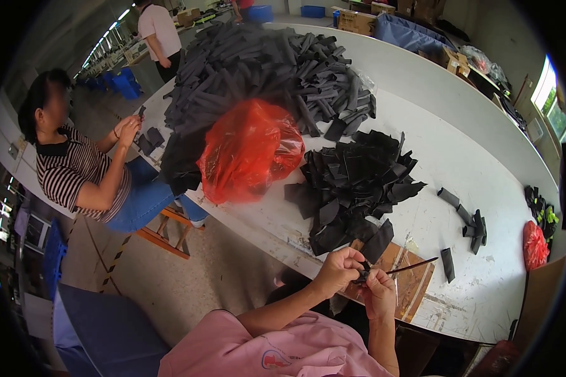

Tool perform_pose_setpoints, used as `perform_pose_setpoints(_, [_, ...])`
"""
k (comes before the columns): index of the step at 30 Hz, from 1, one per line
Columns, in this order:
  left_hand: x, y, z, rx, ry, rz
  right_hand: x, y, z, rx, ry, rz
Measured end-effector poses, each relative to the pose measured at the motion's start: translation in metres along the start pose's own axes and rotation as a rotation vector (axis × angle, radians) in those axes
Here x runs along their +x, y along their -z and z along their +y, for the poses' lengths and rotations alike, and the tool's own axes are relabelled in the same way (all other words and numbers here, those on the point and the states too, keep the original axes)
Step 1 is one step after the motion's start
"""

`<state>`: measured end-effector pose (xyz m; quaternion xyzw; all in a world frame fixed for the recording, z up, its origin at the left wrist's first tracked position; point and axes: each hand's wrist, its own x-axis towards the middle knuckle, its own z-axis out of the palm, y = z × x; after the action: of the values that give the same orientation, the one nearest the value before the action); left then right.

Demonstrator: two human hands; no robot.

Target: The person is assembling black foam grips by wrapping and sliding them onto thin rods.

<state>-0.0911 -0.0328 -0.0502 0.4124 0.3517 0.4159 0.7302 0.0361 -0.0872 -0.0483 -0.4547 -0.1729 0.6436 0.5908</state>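
Close together at the table's near edge, my left hand (339, 271) and my right hand (380, 293) pinch a small crumpled black fabric piece (362, 274) between them. A thin dark stick (414, 266) sticks out to the right from beside my right fingers; its near end is hidden by them. Under and beyond the hands lies a worn brown board (401, 269). A flat black fabric piece (378, 241) rests partly on that board, next to a loose heap of black fabric pieces (352, 176).
A red plastic bag (248, 151) stands left of the heap. Behind it rises a large pile of dark grey rolled pieces (245, 75). Several finished-looking black strips (475, 229) lie at right on the white table (446, 157). A seated person (85, 157) works at left.
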Motion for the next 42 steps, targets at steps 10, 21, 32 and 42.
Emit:
perform_pose_setpoints(10, [-0.021,0.009,-0.003,-0.725,0.350,-0.341,-0.020,-0.009,-0.011,-0.126,0.099,-0.001])
perform_pose_setpoints(21, [-0.027,-0.037,0.006,0.147,0.025,-0.263,-0.030,0.015,-0.014,-0.424,0.661,0.053])
perform_pose_setpoints(32, [-0.006,-0.075,0.050,-0.399,0.119,-0.251,-0.054,-0.007,-0.084,-0.746,0.685,0.168])
perform_pose_setpoints(42, [0.048,-0.070,0.017,-1.129,0.624,-0.202,0.000,0.025,-0.101,-0.205,0.116,-0.018])
